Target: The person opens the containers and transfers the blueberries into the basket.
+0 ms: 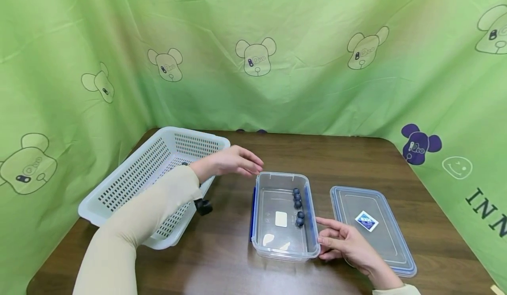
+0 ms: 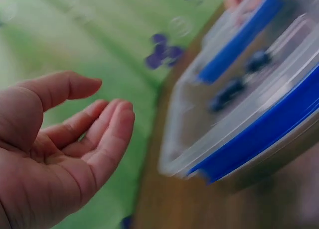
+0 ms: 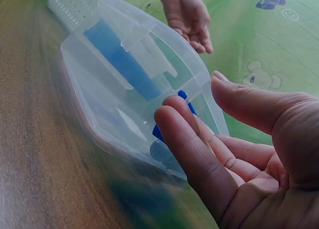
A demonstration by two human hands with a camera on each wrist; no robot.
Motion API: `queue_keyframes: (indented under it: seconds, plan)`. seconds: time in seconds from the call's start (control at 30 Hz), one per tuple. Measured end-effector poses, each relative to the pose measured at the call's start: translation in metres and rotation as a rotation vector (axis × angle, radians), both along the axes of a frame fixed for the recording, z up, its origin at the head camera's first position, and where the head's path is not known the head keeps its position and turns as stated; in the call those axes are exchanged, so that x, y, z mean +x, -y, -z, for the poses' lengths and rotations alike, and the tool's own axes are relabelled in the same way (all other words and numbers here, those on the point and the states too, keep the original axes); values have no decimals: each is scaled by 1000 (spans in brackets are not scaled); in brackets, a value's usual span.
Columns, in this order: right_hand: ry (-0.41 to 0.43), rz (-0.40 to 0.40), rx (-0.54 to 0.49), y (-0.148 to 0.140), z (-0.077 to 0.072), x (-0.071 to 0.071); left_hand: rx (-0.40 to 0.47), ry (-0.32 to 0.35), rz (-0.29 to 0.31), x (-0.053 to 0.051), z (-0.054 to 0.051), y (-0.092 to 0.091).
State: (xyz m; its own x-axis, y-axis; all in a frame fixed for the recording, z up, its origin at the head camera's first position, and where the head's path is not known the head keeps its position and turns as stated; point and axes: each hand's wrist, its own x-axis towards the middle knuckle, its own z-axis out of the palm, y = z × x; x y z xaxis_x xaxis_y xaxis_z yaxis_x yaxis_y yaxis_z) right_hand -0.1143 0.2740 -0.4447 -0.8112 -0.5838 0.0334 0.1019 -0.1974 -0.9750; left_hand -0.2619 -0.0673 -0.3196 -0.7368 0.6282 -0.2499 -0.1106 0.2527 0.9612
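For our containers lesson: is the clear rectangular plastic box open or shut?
Open: the box shows an uncovered top, and the flat, bluish plastic lid lies apart on the brown table.

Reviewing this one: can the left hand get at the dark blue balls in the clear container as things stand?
Probably yes. The left hand is empty, near the clear container's far left corner. The container's top is uncovered, the lid lying aside, so the dark blue balls look reachable from above.

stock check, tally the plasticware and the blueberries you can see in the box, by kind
White perforated basket: 1
Clear plastic box: 1
Blue-rimmed lid: 1
Blueberries visible in the box: 5
Total: 8
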Motion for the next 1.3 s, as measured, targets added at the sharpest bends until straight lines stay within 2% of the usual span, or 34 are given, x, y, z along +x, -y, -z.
queue_keyframes:
  seconds: [0.13, 0.27, 0.43, 0.57, 0.67, 0.87, 1.1, 1.3]
  plan:
    - [-5, 5, -14, 0, 1, 0, -17, 77, 97, 12, 15, -28]
    - [-6, -7, -30, 2, 3, 0, -49, 158, 130, 26, 29, -49]
    - [-3, -11, -16, 3, 3, -1, -67, 246, 107, 46, 46, -67]
    - [-22, -7, -7, 3, 3, -3, -37, 319, 17, 56, 58, -82]
    - [-28, -9, -4, 2, 2, -4, -43, 347, -18, 58, 64, -91]
    - [-27, -13, -3, 2, 2, -4, -113, 437, 50, 57, 70, -100]
    - [-15, -19, -20, 1, 3, -3, -58, 490, 3, 63, 76, -113]
    - [-13, -23, -21, 1, 3, -3, -48, 531, 2, 62, 80, -115]
